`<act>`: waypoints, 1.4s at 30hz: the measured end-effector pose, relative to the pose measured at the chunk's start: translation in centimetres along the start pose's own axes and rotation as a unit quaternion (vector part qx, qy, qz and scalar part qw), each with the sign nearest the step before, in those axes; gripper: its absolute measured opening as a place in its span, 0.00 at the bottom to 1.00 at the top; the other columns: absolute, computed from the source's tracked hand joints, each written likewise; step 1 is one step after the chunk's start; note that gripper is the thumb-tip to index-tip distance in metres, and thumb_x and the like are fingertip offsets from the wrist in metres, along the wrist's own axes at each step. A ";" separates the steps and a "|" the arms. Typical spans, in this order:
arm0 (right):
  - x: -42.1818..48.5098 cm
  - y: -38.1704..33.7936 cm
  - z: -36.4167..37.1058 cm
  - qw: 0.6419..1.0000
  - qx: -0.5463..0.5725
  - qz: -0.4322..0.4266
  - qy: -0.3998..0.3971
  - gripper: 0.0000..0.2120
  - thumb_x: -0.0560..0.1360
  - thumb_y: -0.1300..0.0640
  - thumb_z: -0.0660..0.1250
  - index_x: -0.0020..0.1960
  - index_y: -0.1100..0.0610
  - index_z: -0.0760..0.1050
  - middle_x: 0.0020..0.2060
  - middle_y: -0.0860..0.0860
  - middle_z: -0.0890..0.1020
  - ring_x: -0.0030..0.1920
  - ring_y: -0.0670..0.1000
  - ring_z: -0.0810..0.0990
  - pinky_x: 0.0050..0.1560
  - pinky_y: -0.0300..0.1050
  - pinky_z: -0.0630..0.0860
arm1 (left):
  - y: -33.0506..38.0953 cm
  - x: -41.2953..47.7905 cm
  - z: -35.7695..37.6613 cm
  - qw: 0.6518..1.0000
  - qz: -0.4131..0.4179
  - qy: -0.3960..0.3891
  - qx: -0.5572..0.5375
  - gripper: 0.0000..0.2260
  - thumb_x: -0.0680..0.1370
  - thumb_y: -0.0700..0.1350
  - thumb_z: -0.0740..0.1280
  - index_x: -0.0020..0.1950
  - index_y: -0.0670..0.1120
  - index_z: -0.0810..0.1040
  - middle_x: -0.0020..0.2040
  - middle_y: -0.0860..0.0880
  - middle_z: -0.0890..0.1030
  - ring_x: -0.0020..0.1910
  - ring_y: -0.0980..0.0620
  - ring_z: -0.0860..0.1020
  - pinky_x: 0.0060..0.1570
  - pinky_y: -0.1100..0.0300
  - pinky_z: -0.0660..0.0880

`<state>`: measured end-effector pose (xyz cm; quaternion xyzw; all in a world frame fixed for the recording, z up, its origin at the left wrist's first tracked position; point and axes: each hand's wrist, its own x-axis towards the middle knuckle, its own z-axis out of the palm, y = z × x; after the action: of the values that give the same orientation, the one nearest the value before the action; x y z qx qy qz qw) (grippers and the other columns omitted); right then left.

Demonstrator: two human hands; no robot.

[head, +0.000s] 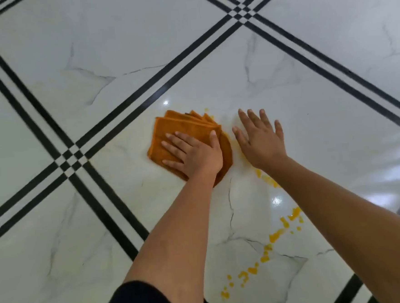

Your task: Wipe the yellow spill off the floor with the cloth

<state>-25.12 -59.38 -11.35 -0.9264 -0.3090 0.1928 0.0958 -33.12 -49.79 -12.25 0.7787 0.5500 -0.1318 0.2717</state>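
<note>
Hands both spread flat, left hand (pixel 194 155) pressing the orange cloth (pixel 169 132), right hand (pixel 261 142) beside it by the yellow spill (pixel 274 236).

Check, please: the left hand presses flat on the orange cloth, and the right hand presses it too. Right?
Only the left hand does. The head view shows the right hand spread open beside the orange cloth, not on it.
</note>
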 end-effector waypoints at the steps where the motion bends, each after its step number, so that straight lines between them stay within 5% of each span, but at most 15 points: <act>1: -0.3 0.6 0.4 1.000 0.014 0.013 0.008 0.26 0.80 0.42 0.43 0.76 0.47 0.45 0.77 0.49 0.51 0.76 0.50 0.41 0.73 0.55 0.38 | 0.7 0.8 0.6 1.000 -0.002 0.024 0.007 0.42 0.76 0.67 0.48 0.74 0.38 0.35 0.75 0.39 0.34 0.72 0.39 0.31 0.67 0.37 0.33; 8: -4.0 5.5 0.8 0.995 0.009 0.078 0.059 0.26 0.80 0.42 0.44 0.76 0.45 0.47 0.77 0.47 0.51 0.76 0.49 0.41 0.73 0.52 0.37 | 2.5 5.8 0.4 0.958 0.204 0.117 0.165 0.41 0.73 0.70 0.47 0.77 0.45 0.45 0.77 0.42 0.45 0.75 0.39 0.41 0.67 0.32 0.39; 13: -7.8 8.4 1.7 0.988 0.012 0.136 0.077 0.28 0.78 0.38 0.40 0.76 0.45 0.48 0.77 0.46 0.52 0.76 0.49 0.42 0.73 0.52 0.38 | -1.3 1.4 2.4 0.797 0.515 0.038 0.313 0.42 0.67 0.72 0.43 0.77 0.52 0.46 0.78 0.47 0.47 0.76 0.44 0.44 0.69 0.34 0.42; 18: -11.7 10.2 3.5 0.979 0.017 0.178 0.094 0.34 0.72 0.36 0.34 0.76 0.45 0.49 0.76 0.45 0.51 0.76 0.48 0.43 0.73 0.50 0.39 | 3.6 4.0 2.3 0.871 0.405 0.076 0.267 0.41 0.70 0.72 0.46 0.77 0.52 0.45 0.78 0.47 0.46 0.76 0.44 0.42 0.68 0.35 0.40; 23: -16.0 10.9 4.6 0.966 0.067 0.224 0.111 0.29 0.76 0.40 0.40 0.76 0.46 0.47 0.77 0.47 0.49 0.76 0.49 0.42 0.74 0.51 0.41 | -2.4 -5.0 6.3 0.674 0.677 -0.010 0.294 0.41 0.67 0.72 0.49 0.76 0.52 0.53 0.77 0.46 0.54 0.76 0.43 0.49 0.69 0.36 0.42; 24: -17.0 10.8 4.8 0.965 0.073 0.226 0.112 0.30 0.76 0.40 0.40 0.76 0.46 0.47 0.77 0.47 0.49 0.76 0.49 0.42 0.74 0.51 0.41 | -1.4 -4.2 6.1 0.675 0.675 -0.008 0.298 0.41 0.67 0.73 0.48 0.76 0.54 0.52 0.77 0.47 0.53 0.76 0.44 0.48 0.69 0.37 0.42; 28: -19.9 11.3 5.7 0.953 0.071 0.261 0.134 0.33 0.74 0.37 0.35 0.76 0.47 0.48 0.77 0.47 0.49 0.76 0.49 0.43 0.73 0.51 0.41 | 3.6 -4.0 6.9 0.861 0.436 0.046 0.259 0.41 0.70 0.72 0.48 0.77 0.53 0.45 0.78 0.49 0.45 0.76 0.45 0.40 0.68 0.36 0.37; 29: -20.4 11.6 5.8 0.949 0.073 0.275 0.140 0.33 0.74 0.37 0.35 0.76 0.47 0.48 0.77 0.47 0.50 0.76 0.49 0.44 0.73 0.51 0.41 | 3.1 -5.9 7.6 0.856 0.450 0.035 0.251 0.41 0.70 0.72 0.48 0.77 0.52 0.44 0.78 0.48 0.45 0.76 0.44 0.40 0.68 0.35 0.37; 32: -21.4 12.3 5.7 0.939 0.099 0.297 0.143 0.30 0.77 0.39 0.39 0.76 0.48 0.47 0.77 0.48 0.49 0.76 0.49 0.43 0.74 0.52 0.41 | -1.9 -11.2 9.4 0.698 0.650 -0.035 0.296 0.40 0.69 0.72 0.48 0.76 0.55 0.47 0.78 0.47 0.49 0.76 0.44 0.43 0.69 0.34 0.40; 33: -21.7 12.3 5.7 0.939 0.104 0.294 0.143 0.30 0.77 0.40 0.40 0.76 0.48 0.47 0.77 0.48 0.49 0.76 0.49 0.42 0.73 0.51 0.40 | -1.7 -10.9 9.3 0.679 0.672 -0.041 0.293 0.39 0.69 0.72 0.48 0.76 0.55 0.49 0.78 0.48 0.51 0.76 0.44 0.44 0.69 0.35 0.41; 34: -22.3 12.2 5.7 0.940 0.105 0.292 0.143 0.29 0.77 0.41 0.40 0.76 0.48 0.47 0.77 0.48 0.49 0.76 0.49 0.42 0.73 0.51 0.40 | -0.2 -10.2 9.3 0.695 0.659 -0.028 0.285 0.39 0.69 0.72 0.49 0.76 0.56 0.50 0.78 0.48 0.51 0.76 0.45 0.44 0.69 0.35 0.41; 37: -23.2 12.1 6.0 0.942 0.092 0.285 0.150 0.29 0.77 0.40 0.39 0.76 0.48 0.48 0.77 0.48 0.50 0.76 0.49 0.43 0.73 0.49 0.40 | 3.8 -9.3 9.9 0.841 0.469 0.030 0.268 0.39 0.71 0.71 0.48 0.77 0.53 0.45 0.78 0.48 0.46 0.76 0.43 0.40 0.67 0.35 0.36; 39: -23.9 12.1 6.1 0.942 0.089 0.288 0.147 0.32 0.75 0.38 0.36 0.76 0.48 0.47 0.77 0.47 0.50 0.76 0.48 0.44 0.73 0.49 0.40 | 1.6 -11.3 10.8 0.809 0.532 0.026 0.248 0.40 0.70 0.71 0.47 0.77 0.52 0.45 0.78 0.46 0.46 0.76 0.42 0.41 0.67 0.35 0.36; 41: -24.6 12.0 6.5 0.942 0.090 0.293 0.140 0.33 0.74 0.38 0.34 0.76 0.48 0.48 0.77 0.47 0.50 0.76 0.48 0.44 0.72 0.48 0.40 | -2.6 -13.2 10.7 0.693 0.661 -0.021 0.285 0.39 0.70 0.71 0.49 0.76 0.53 0.51 0.77 0.46 0.52 0.76 0.42 0.46 0.69 0.36 0.40; 42: -24.9 11.8 6.8 0.943 0.090 0.292 0.134 0.33 0.74 0.38 0.34 0.76 0.48 0.47 0.77 0.48 0.50 0.76 0.48 0.44 0.73 0.48 0.40 | -2.9 -12.7 10.2 0.672 0.681 -0.029 0.289 0.39 0.69 0.71 0.49 0.76 0.54 0.52 0.77 0.46 0.54 0.76 0.43 0.48 0.70 0.37 0.42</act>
<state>-39.95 -83.47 -13.54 -0.9808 0.0097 0.1131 0.1583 -39.39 -64.82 -14.97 0.9727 -0.2067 -0.0849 0.0633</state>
